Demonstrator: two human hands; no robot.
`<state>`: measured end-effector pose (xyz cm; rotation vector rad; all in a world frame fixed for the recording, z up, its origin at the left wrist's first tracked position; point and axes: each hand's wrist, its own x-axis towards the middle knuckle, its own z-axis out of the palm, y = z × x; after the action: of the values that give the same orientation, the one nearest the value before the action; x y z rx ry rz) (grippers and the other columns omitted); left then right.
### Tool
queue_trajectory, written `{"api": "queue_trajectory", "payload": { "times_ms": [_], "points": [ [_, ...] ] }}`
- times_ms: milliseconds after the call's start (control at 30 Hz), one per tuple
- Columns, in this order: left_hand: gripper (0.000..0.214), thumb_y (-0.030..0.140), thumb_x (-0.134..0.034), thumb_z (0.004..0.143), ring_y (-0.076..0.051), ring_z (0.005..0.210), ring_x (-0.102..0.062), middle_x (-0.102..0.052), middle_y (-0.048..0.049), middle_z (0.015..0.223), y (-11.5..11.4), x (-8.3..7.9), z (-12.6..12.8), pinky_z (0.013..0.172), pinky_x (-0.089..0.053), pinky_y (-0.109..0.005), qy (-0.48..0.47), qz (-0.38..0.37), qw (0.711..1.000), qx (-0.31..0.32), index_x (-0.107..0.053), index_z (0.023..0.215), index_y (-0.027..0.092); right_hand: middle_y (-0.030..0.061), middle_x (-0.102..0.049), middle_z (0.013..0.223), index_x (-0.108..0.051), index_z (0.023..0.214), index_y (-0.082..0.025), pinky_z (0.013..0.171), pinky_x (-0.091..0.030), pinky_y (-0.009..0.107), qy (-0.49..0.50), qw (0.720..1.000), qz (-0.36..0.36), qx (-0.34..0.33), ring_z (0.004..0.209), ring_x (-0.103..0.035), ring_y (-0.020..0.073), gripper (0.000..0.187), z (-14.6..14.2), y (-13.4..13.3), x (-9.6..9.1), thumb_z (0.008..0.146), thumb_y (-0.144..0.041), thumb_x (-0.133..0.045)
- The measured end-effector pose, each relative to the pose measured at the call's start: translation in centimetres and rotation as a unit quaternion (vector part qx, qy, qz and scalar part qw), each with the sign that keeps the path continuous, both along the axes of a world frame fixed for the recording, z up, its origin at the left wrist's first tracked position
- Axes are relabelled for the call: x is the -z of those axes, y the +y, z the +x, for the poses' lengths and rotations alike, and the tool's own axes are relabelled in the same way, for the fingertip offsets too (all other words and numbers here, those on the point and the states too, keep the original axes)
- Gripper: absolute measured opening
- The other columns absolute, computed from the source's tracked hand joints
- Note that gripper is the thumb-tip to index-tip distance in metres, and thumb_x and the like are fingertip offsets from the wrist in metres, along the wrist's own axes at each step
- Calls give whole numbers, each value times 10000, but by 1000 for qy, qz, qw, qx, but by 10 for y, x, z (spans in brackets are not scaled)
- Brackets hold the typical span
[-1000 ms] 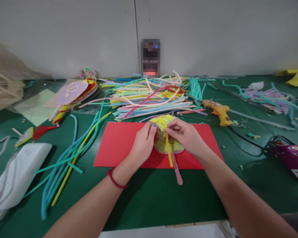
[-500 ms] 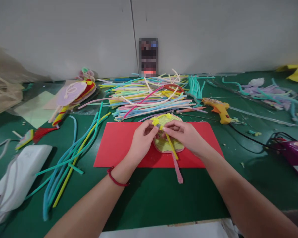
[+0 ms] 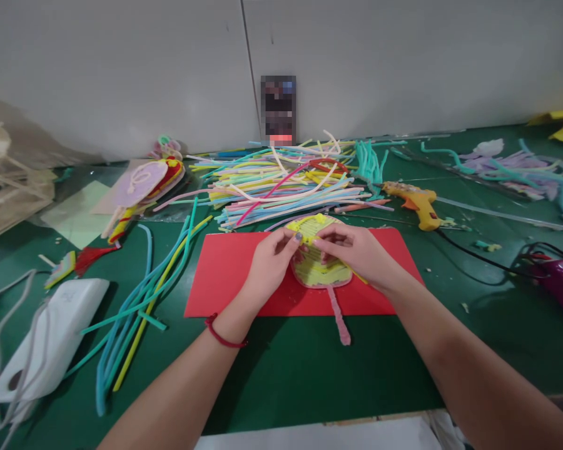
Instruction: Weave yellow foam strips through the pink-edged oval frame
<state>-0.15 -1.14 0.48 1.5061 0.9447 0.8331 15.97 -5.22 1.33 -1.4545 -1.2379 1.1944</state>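
A: What are our hands doing?

B: Our left hand (image 3: 272, 256) has its thumb and fingertips pinched together on a yellow strip (image 3: 360, 277), and our right hand (image 3: 349, 250) pinches it just beside them. One end of the strip pokes out below the right hand.

A: And where's the fan?

B: The fan (image 3: 326, 276) is under our fingertips, over the middle of the red board (image 3: 234, 275). We can't tell if it rests flat on it. Its round face is yellow, and its pink handle (image 3: 340, 319) reaches past the board's near edge, over the green table (image 3: 281, 381).

A: Which containers can we make out?

B: On the right, some clear plastic (image 3: 443, 167) with purple scraps (image 3: 532, 178) and teal bits among them; whether they're inside it or on top, we can't say. On the left, more clear film (image 3: 96, 173) lies around a pale green card (image 3: 82, 212) and a lilac fan (image 3: 141, 182). We can't tell if that's a bag or a sheet.

A: What about the far left?

B: A beige frame (image 3: 19, 181), partly cut off; we can't make out what it holds. Nearer us, a white case (image 3: 60, 340) has a grey cable looped over it.

A: And beyond the board?

B: A loose pile (image 3: 281, 194) of coloured strips, with a yellow glue gun (image 3: 421, 207) near its right end.
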Motion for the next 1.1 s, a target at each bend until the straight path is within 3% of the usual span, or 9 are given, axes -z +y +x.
{"api": "queue_trajectory", "payload": {
  "times_ms": [200, 433, 600, 900, 1100],
  "points": [
    [191, 255, -472, 841, -102, 602, -563, -579, 24, 619, -2, -2, -1, 573, -445, -196, 103, 104, 989, -12, -528, 676, 176, -8, -594, 605, -590, 752, -177, 541, -486, 241, -22, 1000, 5, -15, 555, -595, 127, 232, 1, 1, 0, 706, -398, -643],
    [187, 210, -512, 824, -121, 850, -602, -647, -21, 994, -1, 4, -3, 739, -485, -219, 128, 189, 973, -39, -580, 998, 212, -12, -588, 571, -594, 759, -176, 520, -483, 241, -1, 1000, -10, -9, 537, -583, 125, 248, 1, 1, 0, 702, -413, -643],
    [178, 211, -595, 771, -106, 786, -605, -649, -16, 951, -4, 4, -3, 720, -504, -208, 119, 195, 972, -51, -584, 948, 202, -14, -586, 575, -592, 750, -175, 538, -490, 241, 25, 1000, -5, -12, 538, -571, 113, 230, 2, 2, 3, 717, -398, -639],
    [147, 198, -594, 780, -95, 719, -592, -654, 0, 856, -3, 4, -4, 688, -492, -195, 153, 268, 950, -52, -633, 921, 212, -13, -584, 590, -590, 766, -170, 536, -488, 229, 25, 999, -11, -17, 552, -570, 107, 230, 1, 1, 2, 723, -390, -640],
    [139, 238, -586, 784, -126, 739, -600, -661, -19, 854, -4, 2, -5, 708, -489, -234, 177, 263, 947, -53, -654, 904, 224, -11, -580, 600, -587, 767, -170, 538, -485, 231, 23, 999, -3, -21, 555, -573, 108, 234, 1, 1, 1, 730, -396, -630]
  ]
}}
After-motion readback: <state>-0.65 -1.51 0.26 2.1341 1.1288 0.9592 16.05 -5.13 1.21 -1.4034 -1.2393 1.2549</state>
